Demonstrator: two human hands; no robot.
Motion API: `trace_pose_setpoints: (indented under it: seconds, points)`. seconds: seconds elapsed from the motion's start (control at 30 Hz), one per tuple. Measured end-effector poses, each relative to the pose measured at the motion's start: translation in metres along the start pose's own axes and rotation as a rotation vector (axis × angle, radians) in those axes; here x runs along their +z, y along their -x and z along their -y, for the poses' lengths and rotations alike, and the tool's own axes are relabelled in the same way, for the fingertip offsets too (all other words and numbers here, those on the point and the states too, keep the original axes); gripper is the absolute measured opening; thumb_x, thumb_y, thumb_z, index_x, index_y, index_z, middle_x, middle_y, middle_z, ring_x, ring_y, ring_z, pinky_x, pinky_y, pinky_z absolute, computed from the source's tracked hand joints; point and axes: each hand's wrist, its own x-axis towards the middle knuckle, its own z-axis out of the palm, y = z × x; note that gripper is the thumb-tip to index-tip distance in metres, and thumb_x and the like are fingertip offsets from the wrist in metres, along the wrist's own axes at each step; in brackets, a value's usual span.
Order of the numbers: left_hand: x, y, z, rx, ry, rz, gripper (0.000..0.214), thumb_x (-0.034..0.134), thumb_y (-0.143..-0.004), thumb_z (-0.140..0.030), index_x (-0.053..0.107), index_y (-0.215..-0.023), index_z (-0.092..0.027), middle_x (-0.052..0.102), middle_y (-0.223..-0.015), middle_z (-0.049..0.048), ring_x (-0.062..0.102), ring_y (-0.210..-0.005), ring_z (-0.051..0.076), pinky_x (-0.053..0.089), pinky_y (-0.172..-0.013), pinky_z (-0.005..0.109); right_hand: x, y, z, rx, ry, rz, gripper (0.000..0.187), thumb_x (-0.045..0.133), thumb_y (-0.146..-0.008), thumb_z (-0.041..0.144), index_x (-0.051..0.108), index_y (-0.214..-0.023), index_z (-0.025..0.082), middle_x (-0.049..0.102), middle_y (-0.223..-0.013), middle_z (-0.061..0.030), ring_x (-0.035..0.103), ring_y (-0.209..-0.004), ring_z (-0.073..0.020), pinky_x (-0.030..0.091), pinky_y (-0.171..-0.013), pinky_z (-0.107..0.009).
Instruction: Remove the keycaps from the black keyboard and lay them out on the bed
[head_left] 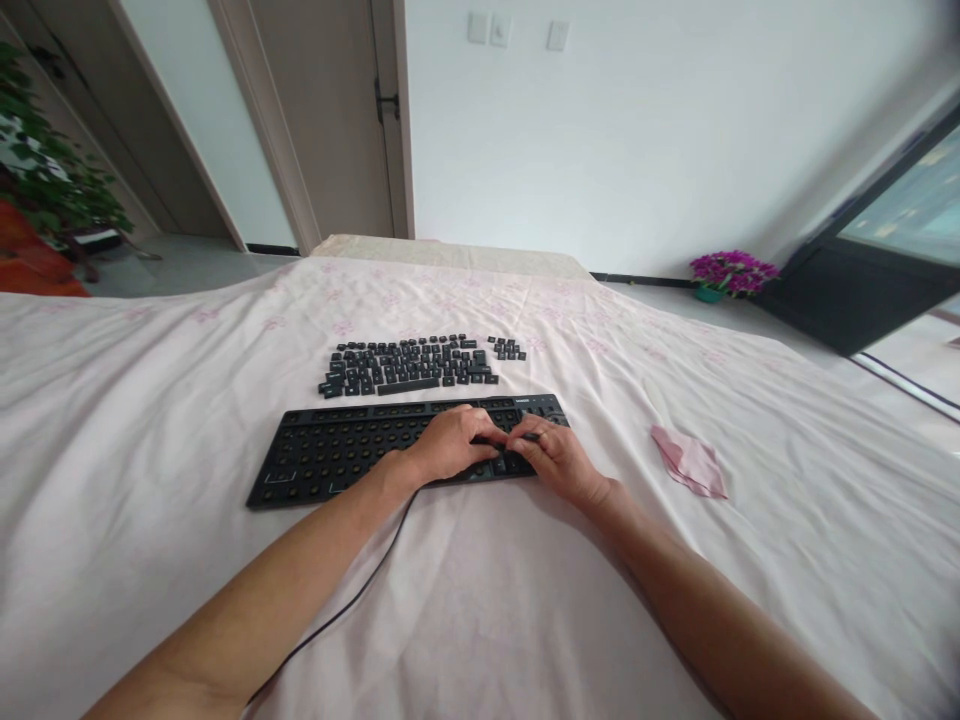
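A black keyboard lies on a pale pink sheet, its left part stripped of keycaps so that rows of bare switches show. Over its right part my left hand is closed, thumb and fingers drawn together. My right hand meets it there, fingers pinched low at the keys. Whatever sits between the fingertips is hidden or too small to name. Behind the keyboard, loose black keycaps lie in rows, with the long space bar in front and a smaller group to the right.
A black cable runs from the keyboard toward me, passing under my left forearm. To the right lies a folded pink cloth. Past the sheet's far edge are a white wall, a door and a pot of purple flowers.
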Motion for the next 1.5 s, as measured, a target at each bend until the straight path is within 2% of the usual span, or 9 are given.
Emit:
trace_pose_setpoints:
  seconds: [0.17, 0.4, 0.57, 0.9, 1.07, 1.17, 1.27, 1.37, 1.5]
  points:
    - [0.001, 0.001, 0.002, 0.029, 0.038, -0.014, 0.019, 0.065, -0.083, -0.029, 0.074, -0.099, -0.028, 0.069, -0.089, 0.0000, 0.059, -0.085, 0.016, 0.042, -0.079, 0.025, 0.001, -0.002, 0.008, -0.080, 0.156, 0.114, 0.028, 0.041, -0.098, 0.032, 0.062, -0.085, 0.019, 0.060, -0.076, -0.0048, 0.056, -0.069, -0.0159, 0.044, -0.065, -0.028]
    - [0.001, 0.001, -0.003, -0.007, -0.011, -0.015, 0.023, 0.068, -0.079, -0.023, 0.073, -0.101, -0.029, 0.069, -0.092, -0.0007, 0.059, -0.088, 0.017, 0.043, -0.081, 0.026, 0.002, 0.002, -0.009, 0.021, -0.020, -0.014, 0.025, 0.043, -0.097, 0.029, 0.062, -0.085, 0.019, 0.065, -0.082, -0.0050, 0.061, -0.077, -0.0167, 0.048, -0.074, -0.031]
    - [0.007, -0.002, -0.009, 0.028, -0.092, -0.059, 0.014, 0.066, -0.083, -0.032, 0.073, -0.093, -0.027, 0.068, -0.087, -0.0003, 0.058, -0.082, 0.016, 0.041, -0.076, 0.027, 0.005, 0.002, -0.008, -0.048, -0.031, -0.060, 0.021, 0.044, -0.096, 0.025, 0.061, -0.084, 0.020, 0.065, -0.079, -0.0036, 0.060, -0.075, -0.0162, 0.048, -0.075, -0.031]
    - [0.018, -0.001, -0.021, 0.119, -0.246, -0.243, 0.032, 0.043, -0.096, -0.037, 0.067, -0.083, -0.019, 0.063, -0.081, 0.0020, 0.057, -0.078, 0.015, 0.038, -0.074, 0.029, 0.009, 0.003, -0.001, -0.063, -0.005, -0.192, 0.021, 0.044, -0.095, 0.025, 0.059, -0.081, 0.021, 0.064, -0.073, -0.0029, 0.058, -0.069, -0.0172, 0.048, -0.070, -0.032]
    - [0.016, -0.004, -0.019, -0.010, -0.095, -0.259, 0.029, 0.048, -0.094, -0.039, 0.066, -0.084, -0.018, 0.063, -0.085, 0.0031, 0.059, -0.080, 0.015, 0.043, -0.072, 0.026, 0.010, -0.008, -0.003, 0.072, -0.032, -0.168, 0.020, 0.047, -0.094, 0.031, 0.060, -0.082, 0.021, 0.065, -0.080, -0.0036, 0.060, -0.077, -0.0181, 0.048, -0.076, -0.033]
    - [0.016, -0.006, -0.015, -0.088, 0.032, -0.292, 0.023, 0.054, -0.091, -0.037, 0.067, -0.084, -0.019, 0.064, -0.083, 0.0026, 0.060, -0.077, 0.015, 0.045, -0.071, 0.025, 0.011, -0.011, -0.004, 0.212, -0.084, -0.117, 0.014, 0.054, -0.090, 0.033, 0.062, -0.093, 0.021, 0.065, -0.084, -0.0024, 0.060, -0.076, -0.0167, 0.047, -0.073, -0.030]
    - [0.015, -0.007, -0.012, -0.168, 0.152, -0.386, 0.015, 0.059, -0.087, -0.030, 0.069, -0.088, -0.020, 0.068, -0.087, 0.0029, 0.063, -0.080, 0.016, 0.046, -0.074, 0.026, 0.011, -0.012, -0.005, 0.332, -0.136, -0.149, 0.029, 0.060, -0.085, 0.032, 0.056, -0.112, 0.021, 0.061, -0.077, 0.0009, 0.055, -0.063, -0.0132, 0.045, -0.062, -0.026]
    - [0.014, -0.007, -0.011, -0.241, 0.271, -0.441, 0.013, 0.061, -0.084, -0.029, 0.068, -0.087, -0.019, 0.071, -0.086, 0.0023, 0.065, -0.078, 0.016, 0.047, -0.073, 0.026, 0.012, -0.013, -0.006, 0.359, -0.144, -0.186, 0.034, 0.058, -0.085, 0.029, 0.053, -0.117, 0.019, 0.057, -0.073, 0.0024, 0.050, -0.058, -0.0114, 0.043, -0.058, -0.024]
    - [0.013, -0.007, -0.011, -0.319, 0.384, -0.461, 0.015, 0.062, -0.082, -0.032, 0.066, -0.082, -0.017, 0.072, -0.081, 0.0018, 0.066, -0.074, 0.017, 0.048, -0.068, 0.025, 0.009, -0.016, -0.003, 0.310, -0.050, -0.106, 0.024, 0.057, -0.086, 0.026, 0.063, -0.108, 0.021, 0.061, -0.081, -0.0012, 0.054, -0.066, -0.0131, 0.044, -0.062, -0.025]
